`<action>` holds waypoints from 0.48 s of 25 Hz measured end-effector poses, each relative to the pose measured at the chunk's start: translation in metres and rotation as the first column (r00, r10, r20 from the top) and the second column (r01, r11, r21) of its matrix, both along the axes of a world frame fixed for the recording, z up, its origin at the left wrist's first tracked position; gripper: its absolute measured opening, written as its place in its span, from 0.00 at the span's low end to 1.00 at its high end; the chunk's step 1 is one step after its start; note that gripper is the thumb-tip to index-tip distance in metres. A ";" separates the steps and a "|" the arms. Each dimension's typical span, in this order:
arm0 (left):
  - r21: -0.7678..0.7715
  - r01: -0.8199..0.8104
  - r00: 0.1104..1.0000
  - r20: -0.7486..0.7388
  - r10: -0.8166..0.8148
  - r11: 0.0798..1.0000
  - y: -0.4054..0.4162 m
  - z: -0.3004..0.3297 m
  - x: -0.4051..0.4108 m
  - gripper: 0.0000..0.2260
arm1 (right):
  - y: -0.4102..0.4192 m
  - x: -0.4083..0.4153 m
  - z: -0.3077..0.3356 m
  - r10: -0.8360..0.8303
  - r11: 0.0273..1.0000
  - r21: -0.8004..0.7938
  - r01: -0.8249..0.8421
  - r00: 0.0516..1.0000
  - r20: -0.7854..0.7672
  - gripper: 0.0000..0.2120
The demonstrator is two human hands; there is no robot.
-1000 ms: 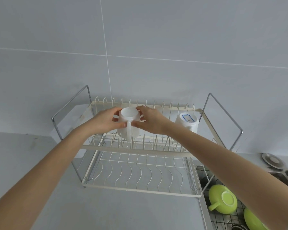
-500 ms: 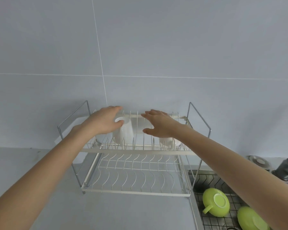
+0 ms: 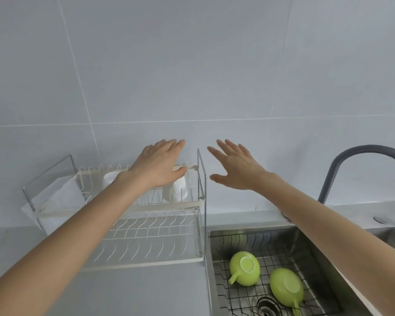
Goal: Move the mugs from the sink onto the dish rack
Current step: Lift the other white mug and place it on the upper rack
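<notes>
Two white mugs stand upside down on the top tier of the cream wire dish rack [image 3: 146, 206]: one [image 3: 111, 179] at the left, partly behind my left forearm, and one [image 3: 176, 190] at the right end. My left hand [image 3: 161, 164] hovers above the right mug with fingers spread, holding nothing. My right hand [image 3: 234, 168] is open in the air just right of the rack's side frame. Two green mugs lie upside down on the black grid in the steel sink [image 3: 214, 247]: one [image 3: 244, 267] to the left, one [image 3: 286, 287] to the right.
A dark curved tap [image 3: 360, 151] rises at the right behind the sink. A white cloth [image 3: 55, 201] hangs on the rack's left side. The rack's lower tier holds nothing. Grey counter lies in front of the rack, a tiled wall behind.
Both hands have let go of the white mug, which now stands on the top tier. They lifted and moved right, and my view swung right toward the sink.
</notes>
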State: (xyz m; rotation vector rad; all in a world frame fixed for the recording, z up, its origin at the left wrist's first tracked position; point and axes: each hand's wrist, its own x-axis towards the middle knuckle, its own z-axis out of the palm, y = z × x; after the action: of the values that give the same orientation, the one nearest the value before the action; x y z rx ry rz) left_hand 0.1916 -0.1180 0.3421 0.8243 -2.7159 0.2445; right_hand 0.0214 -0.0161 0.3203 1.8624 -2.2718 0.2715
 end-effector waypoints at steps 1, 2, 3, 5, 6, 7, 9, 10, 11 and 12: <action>0.003 0.009 1.000 0.003 -0.009 1.000 0.008 -0.002 -0.014 0.29 | 0.011 -0.013 0.000 -0.021 1.000 0.008 0.021 1.000 -0.003 0.34; 0.014 0.014 1.000 0.014 -0.014 1.000 0.015 -0.006 -0.029 0.29 | 0.022 -0.026 -0.001 -0.041 0.999 0.017 0.041 0.999 -0.004 0.34; 0.030 0.014 1.000 0.026 -0.014 0.999 0.023 -0.011 -0.042 0.29 | 0.031 -0.039 -0.003 -0.056 0.998 0.030 0.056 0.998 0.002 0.34; 0.061 0.019 0.999 0.039 -0.022 0.998 0.036 -0.021 -0.070 0.30 | 0.048 -0.063 -0.009 -0.080 0.995 0.057 0.079 0.997 0.014 0.34; 0.071 0.030 0.999 0.040 -0.033 0.997 0.041 -0.028 -0.082 0.30 | 0.056 -0.073 -0.014 -0.088 0.994 0.071 0.086 0.996 0.017 0.35; 0.082 0.043 0.998 0.040 -0.046 0.996 0.048 -0.036 -0.096 0.30 | 0.064 -0.085 -0.020 -0.096 0.992 0.085 0.093 0.995 0.024 0.35; 0.114 0.053 0.997 0.047 -0.059 0.992 0.059 -0.052 -0.118 0.29 | 0.076 -0.106 -0.034 -0.106 0.989 0.109 0.101 0.994 0.040 0.36; 0.134 0.052 0.997 0.057 -0.060 0.990 0.065 -0.061 -0.128 0.30 | 0.082 -0.116 -0.041 -0.109 0.987 0.127 0.103 0.993 0.044 0.36; 0.155 0.048 0.996 0.069 -0.059 0.987 0.069 -0.069 -0.136 0.30 | 0.086 -0.125 -0.048 -0.111 0.984 0.143 0.103 0.993 0.047 0.36; 0.178 0.041 0.995 0.084 -0.056 0.983 0.074 -0.078 -0.146 0.30 | 0.091 -0.136 -0.056 -0.111 0.982 0.158 0.102 0.993 0.048 0.36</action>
State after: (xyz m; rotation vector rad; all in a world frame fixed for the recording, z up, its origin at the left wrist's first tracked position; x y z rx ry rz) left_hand 0.0456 -0.0442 0.2639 0.8102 -2.8689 0.0303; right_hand -0.1142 0.0746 0.2645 1.8170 -2.4871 0.1364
